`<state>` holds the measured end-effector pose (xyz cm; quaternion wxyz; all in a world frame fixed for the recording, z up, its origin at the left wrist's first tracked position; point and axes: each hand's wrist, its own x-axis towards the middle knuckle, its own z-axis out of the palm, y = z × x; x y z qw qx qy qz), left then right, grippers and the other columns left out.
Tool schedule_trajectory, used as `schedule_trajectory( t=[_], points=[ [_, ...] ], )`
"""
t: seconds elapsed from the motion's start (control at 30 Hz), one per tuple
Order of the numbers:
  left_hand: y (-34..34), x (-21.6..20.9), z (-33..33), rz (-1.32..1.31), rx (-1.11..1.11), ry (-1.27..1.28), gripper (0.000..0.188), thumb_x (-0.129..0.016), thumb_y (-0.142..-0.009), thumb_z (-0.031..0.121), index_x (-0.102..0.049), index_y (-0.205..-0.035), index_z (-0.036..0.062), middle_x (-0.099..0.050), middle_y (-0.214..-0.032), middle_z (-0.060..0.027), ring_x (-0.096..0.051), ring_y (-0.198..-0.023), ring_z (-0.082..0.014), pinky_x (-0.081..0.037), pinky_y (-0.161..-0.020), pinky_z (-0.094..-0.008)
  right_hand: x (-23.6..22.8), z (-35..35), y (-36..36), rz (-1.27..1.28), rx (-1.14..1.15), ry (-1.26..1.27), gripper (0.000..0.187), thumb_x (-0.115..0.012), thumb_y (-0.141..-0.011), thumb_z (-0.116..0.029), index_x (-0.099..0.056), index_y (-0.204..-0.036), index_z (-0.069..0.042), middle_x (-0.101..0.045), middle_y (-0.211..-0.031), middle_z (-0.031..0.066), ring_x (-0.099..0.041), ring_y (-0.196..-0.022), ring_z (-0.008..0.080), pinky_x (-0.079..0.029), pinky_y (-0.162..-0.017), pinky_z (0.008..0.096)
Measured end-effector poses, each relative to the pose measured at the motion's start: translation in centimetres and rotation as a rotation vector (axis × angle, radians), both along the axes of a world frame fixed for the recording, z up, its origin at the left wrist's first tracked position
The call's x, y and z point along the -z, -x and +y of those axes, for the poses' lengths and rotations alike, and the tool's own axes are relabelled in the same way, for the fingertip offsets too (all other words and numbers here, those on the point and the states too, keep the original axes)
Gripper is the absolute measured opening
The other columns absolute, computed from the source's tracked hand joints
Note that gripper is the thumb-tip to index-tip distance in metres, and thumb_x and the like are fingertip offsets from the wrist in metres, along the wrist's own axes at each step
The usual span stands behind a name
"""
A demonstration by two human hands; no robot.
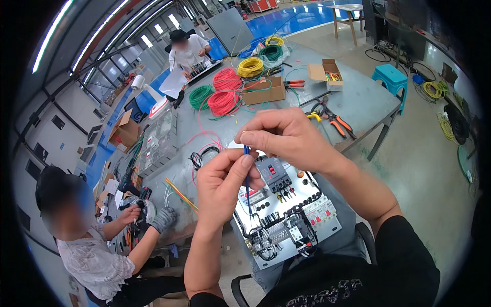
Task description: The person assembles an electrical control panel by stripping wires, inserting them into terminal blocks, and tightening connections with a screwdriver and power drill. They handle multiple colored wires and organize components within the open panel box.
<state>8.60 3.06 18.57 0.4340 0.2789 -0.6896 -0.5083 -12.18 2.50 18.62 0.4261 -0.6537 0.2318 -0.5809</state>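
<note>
Above the wiring panel, my left hand [220,179] is closed with thumb and forefinger pinching a blue wire [248,192], which hangs down toward the panel. My right hand [286,138] is closed just above it, thumb and fingertips pinched at the wire's upper end; the tip itself is mostly hidden. Beneath both hands lies a white mounting plate [331,227] carrying electrical parts. Among them are a large grey circuit breaker [272,171] with a red switch, a row of small white breakers [321,212], a contactor [299,229] and bundled black wires [264,248].
Coils of red [223,104], green [200,97] and yellow wire [250,67] lie on the grey table [353,69]. Orange-handled pliers [338,125] and an open carton [332,71] sit right. One co-worker [94,250] works at left, another [186,53] at the far end. A blue stool [390,78] stands right.
</note>
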Motion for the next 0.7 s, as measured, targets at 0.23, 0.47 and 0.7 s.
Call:
schedule_trajectory(
  t=[0.23,0.47,0.7],
  points=[
    [-0.2,2.8,0.1,0.227,0.040,-0.189,0.025,-0.064,-0.106,0.015,-0.071,-0.123,-0.0031,-0.067,-0.085,-0.0012,-0.047,-0.063,-0.0033,-0.036,-0.055,-0.0211,1.0,0.3,-0.6,-0.108,-0.069,-0.066,0.021,-0.070,-0.102,-0.018,-0.076,-0.104,0.002,-0.071,-0.083,0.0026,-0.053,-0.064,0.0026,-0.039,-0.054,0.0206],
    [0.0,4.1,0.7,0.104,-0.108,0.060,0.021,-0.067,-0.103,0.011,-0.072,-0.118,-0.0037,-0.066,-0.088,-0.0020,-0.052,-0.070,-0.0051,-0.039,-0.060,-0.0212,2.0,1.5,-0.8,-0.092,-0.020,-0.186,0.024,-0.071,-0.102,-0.021,-0.077,-0.094,0.001,-0.064,-0.073,-0.0028,-0.050,-0.060,0.0012,-0.038,-0.051,0.0225],
    [0.0,4.5,0.9,-0.107,-0.278,0.621,0.023,-0.071,-0.096,0.000,-0.074,-0.118,-0.0039,-0.069,-0.091,-0.0068,-0.059,-0.077,-0.0109,-0.047,-0.067,-0.0240,3.5,3.5,-1.6,-0.226,-0.117,-0.277,0.025,-0.066,-0.105,-0.021,-0.075,-0.107,0.002,-0.059,-0.069,-0.0017,-0.050,-0.054,0.0029,-0.036,-0.048,0.0190]
  ],
)
